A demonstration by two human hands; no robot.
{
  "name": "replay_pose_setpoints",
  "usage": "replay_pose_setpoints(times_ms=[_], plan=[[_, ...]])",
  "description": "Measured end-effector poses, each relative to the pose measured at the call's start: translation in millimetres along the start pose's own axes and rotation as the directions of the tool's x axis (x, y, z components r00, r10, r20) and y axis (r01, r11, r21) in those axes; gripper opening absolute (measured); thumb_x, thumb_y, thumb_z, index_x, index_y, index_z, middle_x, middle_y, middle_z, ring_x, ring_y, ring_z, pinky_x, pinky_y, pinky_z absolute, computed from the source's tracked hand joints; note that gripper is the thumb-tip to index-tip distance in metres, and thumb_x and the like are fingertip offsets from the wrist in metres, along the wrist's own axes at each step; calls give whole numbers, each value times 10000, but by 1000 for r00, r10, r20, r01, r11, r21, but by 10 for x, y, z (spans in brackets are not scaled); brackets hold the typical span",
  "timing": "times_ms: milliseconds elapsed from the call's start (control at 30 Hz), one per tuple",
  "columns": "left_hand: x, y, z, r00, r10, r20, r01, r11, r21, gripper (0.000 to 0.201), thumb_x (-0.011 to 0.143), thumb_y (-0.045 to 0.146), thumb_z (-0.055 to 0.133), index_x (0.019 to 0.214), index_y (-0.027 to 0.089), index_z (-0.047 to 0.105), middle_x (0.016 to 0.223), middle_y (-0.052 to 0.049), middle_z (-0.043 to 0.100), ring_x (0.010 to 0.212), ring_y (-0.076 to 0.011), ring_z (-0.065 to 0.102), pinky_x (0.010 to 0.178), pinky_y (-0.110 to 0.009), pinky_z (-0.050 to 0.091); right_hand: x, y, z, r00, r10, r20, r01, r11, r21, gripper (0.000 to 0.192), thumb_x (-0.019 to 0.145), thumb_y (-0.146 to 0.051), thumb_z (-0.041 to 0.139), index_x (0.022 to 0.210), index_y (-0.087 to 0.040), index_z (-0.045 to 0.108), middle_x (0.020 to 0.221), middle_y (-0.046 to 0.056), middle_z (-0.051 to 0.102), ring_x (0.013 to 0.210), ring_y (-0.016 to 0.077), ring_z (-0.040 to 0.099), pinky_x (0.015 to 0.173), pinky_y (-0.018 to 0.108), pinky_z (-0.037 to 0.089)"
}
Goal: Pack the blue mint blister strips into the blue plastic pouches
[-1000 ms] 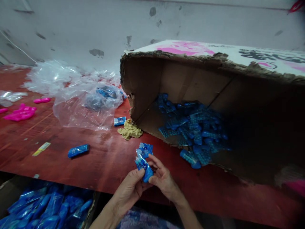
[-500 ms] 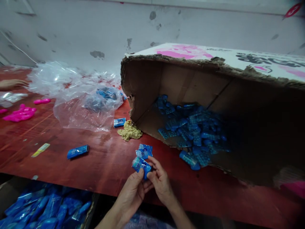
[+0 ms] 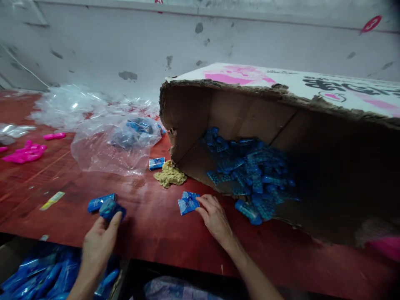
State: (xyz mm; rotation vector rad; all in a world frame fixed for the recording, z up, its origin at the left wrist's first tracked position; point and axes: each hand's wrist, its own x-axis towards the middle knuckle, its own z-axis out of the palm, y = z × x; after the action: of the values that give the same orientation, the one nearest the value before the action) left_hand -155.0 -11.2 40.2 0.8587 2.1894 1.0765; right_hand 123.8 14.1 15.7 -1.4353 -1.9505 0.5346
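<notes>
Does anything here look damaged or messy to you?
Yes. The big brown cardboard box lies on its side with a ragged, torn rim, and small blue packets spill from its mouth toward the red wooden table. Crumpled clear plastic bags lie strewn behind.

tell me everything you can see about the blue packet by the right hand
The blue packet is small and flat, in glossy blue plastic film with a pale print and a lighter, clear-looking edge at its lower left. It lies flat on the red table, just in front of the open cardboard box. The right hand touches its right edge with its fingers. It looks sealed.
</notes>
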Motion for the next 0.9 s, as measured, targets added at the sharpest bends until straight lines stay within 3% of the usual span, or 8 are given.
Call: replay_pose_setpoints(times_ms=[100, 167, 233, 333, 400, 467, 733, 900], plan=[[121, -121, -112, 948, 254, -191, -162, 904, 395, 562, 724, 458, 495, 1195, 152, 465, 1187, -163, 544, 1144, -408, 414, 904, -560, 322, 151, 40, 99, 998, -26, 48, 39, 958, -283, 338, 770, -166, 594, 1089, -279, 574, 1036, 62, 592, 899, 236, 518, 738, 354, 423], [14, -141, -42, 850, 486, -202, -375, 828, 416, 589, 754, 423, 463, 1248, 108, 407, 1325, -196, 400, 1231, -368, 322, 985, -502, 262, 196, 55, 181, 998, -22, 64, 43, 935, -353, 296, 769, -181, 611, 1045, -285, 594, 1031, 63, 596, 908, 248, 508, 720, 358, 405], [-178, -123, 115, 800, 581, -149, -518, 795, 316, 492, 766, 376, 465, 1200, 145, 468, 1330, -155, 403, 1236, -307, 336, 1015, -427, 251, 201, 65, 248, 998, -18, 65, 40, 930, -364, 199, 786, -192, 599, 965, -276, 622, 979, 57, 608, 894, 239, 503, 712, 350, 387], [-476, -67, 421, 864, 501, 47, -502, 865, -2, 337, 727, 323, 545, 1033, 189, 593, 1123, -110, 579, 1067, -266, 505, 947, -346, 341, 178, 69, 309, 998, -13, 69, 38, 922, -386, 107, 816, -205, 566, 876, -259, 636, 913, 46, 614, 868, 219, 494, 710, 335, 361], [-612, -29, 610, 910, 346, 229, -305, 932, -197, 281, 664, 318, 629, 924, 212, 649, 927, -75, 656, 882, -249, 583, 817, -302, 419, 169, 66, 329, 997, -8, 72, 36, 916, -399, 117, 841, -199, 528, 859, -245, 634, 889, 46, 614, 856, 211, 489, 717, 333, 349], [-673, 9, 750, 886, 274, 373, -167, 941, -294, 237, 657, 324, 642, 866, 215, 674, 821, -62, 676, 789, -236, 596, 744, -283, 437, 176, 63, 332, 997, -1, 79, 34, 912, -408, 146, 860, -192, 491, 860, -232, 631, 872, 48, 612, 843, 205, 490, 718, 330, 343], [-427, 87, 813, 839, 491, 233, -464, 871, -164, 222, 709, 309, 585, 902, 222, 653, 886, -77, 665, 797, -226, 589, 766, -304, 431, 251, 49, 200, 987, 28, 157, 39, 911, -411, 348, 801, -312, 580, 1142, -303, 514, 939, 39, 602, 886, 223, 521, 747, 334, 366], [-134, 141, 853, 689, 693, 212, -724, 666, 176, 327, 812, 312, 417, 1039, 140, 577, 947, -130, 635, 867, -250, 565, 772, -365, 426, 425, -159, 309, 988, 82, 131, -21, 911, -411, 338, 812, -337, 553, 1136, -249, 515, 944, 69, 607, 902, 230, 548, 741, 314, 387]])
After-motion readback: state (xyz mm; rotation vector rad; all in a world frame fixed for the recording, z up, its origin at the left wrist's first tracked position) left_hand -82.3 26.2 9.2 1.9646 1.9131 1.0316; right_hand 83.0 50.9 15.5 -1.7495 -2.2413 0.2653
